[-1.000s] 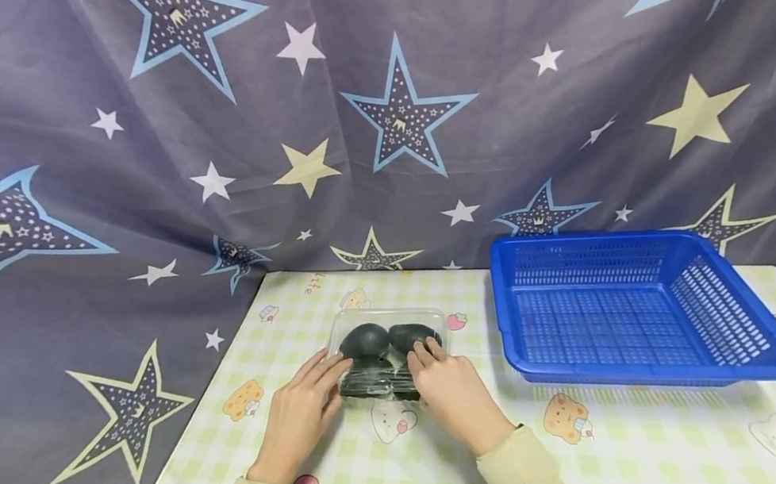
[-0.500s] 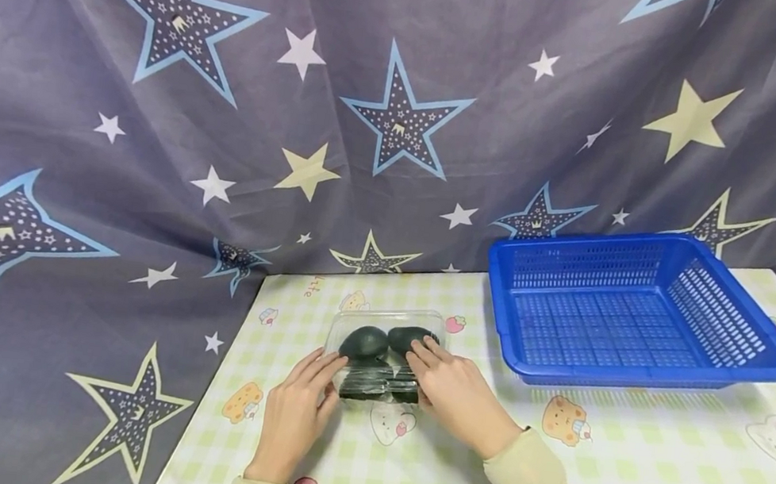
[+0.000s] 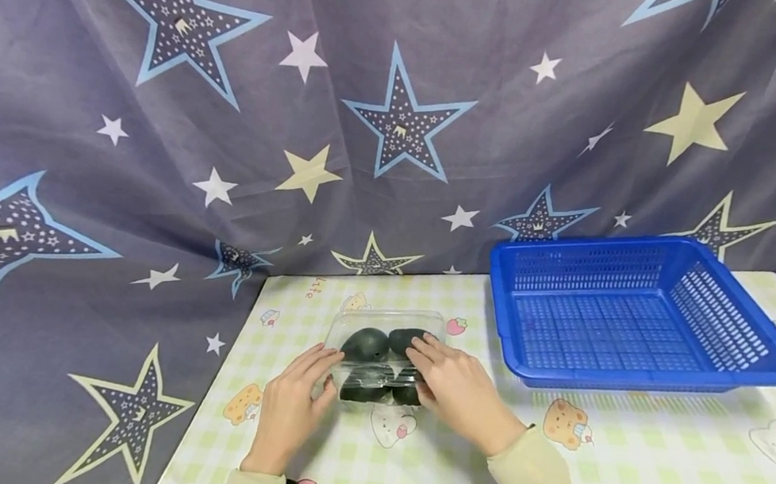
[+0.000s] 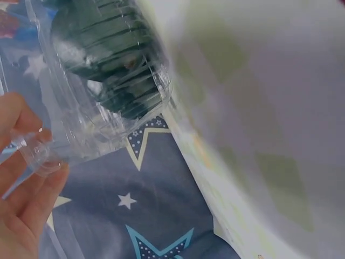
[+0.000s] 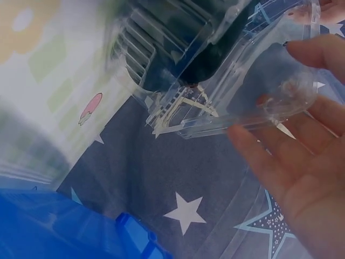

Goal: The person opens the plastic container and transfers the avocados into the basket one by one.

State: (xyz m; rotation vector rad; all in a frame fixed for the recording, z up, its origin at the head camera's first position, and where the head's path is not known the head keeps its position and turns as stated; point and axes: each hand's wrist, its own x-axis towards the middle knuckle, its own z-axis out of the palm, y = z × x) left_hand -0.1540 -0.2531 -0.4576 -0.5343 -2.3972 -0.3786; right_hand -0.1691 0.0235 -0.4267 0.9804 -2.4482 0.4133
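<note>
A clear plastic clamshell box (image 3: 386, 318) holding several dark green avocados (image 3: 366, 344) lies on the table between the hands. Its lid's front edge (image 3: 376, 376) stands a little raised, with avocados showing below it. The left hand (image 3: 293, 407) grips the front left corner of the lid; in the left wrist view its thumb and fingers pinch the lid's corner (image 4: 43, 156). On the other side the right hand (image 3: 457, 394) holds the front right corner. The right wrist view shows its thumb above and fingers below the lid's rim (image 5: 275, 116).
A blue plastic basket (image 3: 609, 323) with slotted sides stands to the right of the box. The table has a green checked cloth (image 3: 462, 474), and a grey curtain with stars (image 3: 248, 82) hangs behind and along its left side.
The lid's front edge has risen slightly, showing more of the front avocados. The left hand has shifted a little to the left with it; the right hand stays close to its place.
</note>
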